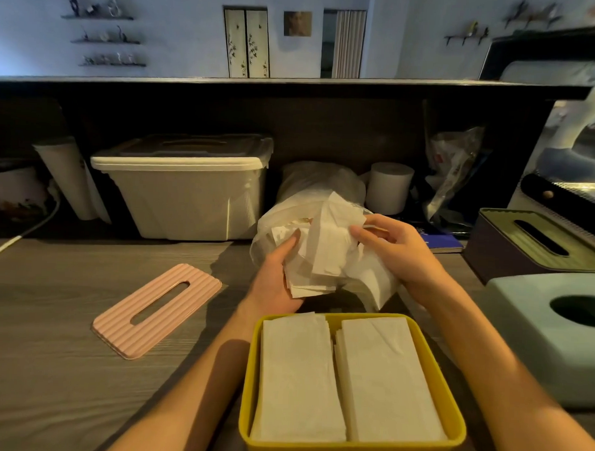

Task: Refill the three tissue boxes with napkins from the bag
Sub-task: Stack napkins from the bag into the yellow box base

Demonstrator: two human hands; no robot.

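I see a grey wood-grain table [65,369] running under a dark raised ledge [294,82], with a pale blue wall [181,29] beyond it carrying small shelves of ornaments [100,39], 2 narrow painted panels [247,43] and a small picture [297,23].

Both hands work at the middle of the table. My left hand [279,275] curls under a loose bunch of white napkins [325,256], thumb on top, so that grip is clamped on them. My right hand [398,252] pinches the same bunch from the right with thumb and fingers. The napkins hang just in front of the mouth of the clear plastic bag [303,208], which lies on the table behind them.

Nearest to me stands the yellow tissue box [250,392], open, with 2 flat stacks of napkins side by side inside it. Its pink ribbed lid [158,310] lies flat on the table to the left, well apart from the box, slot up. On the right sit a pale green tissue box [521,334] with an oval opening and, behind it, a dark tissue box [501,249] with a ribbed slotted lid on.

Against the back panel I see a beige storage bin [186,194] with its lid on, a white paper roll [388,188], a crumpled clear bag [453,166] and a white cable [19,236] at the left.
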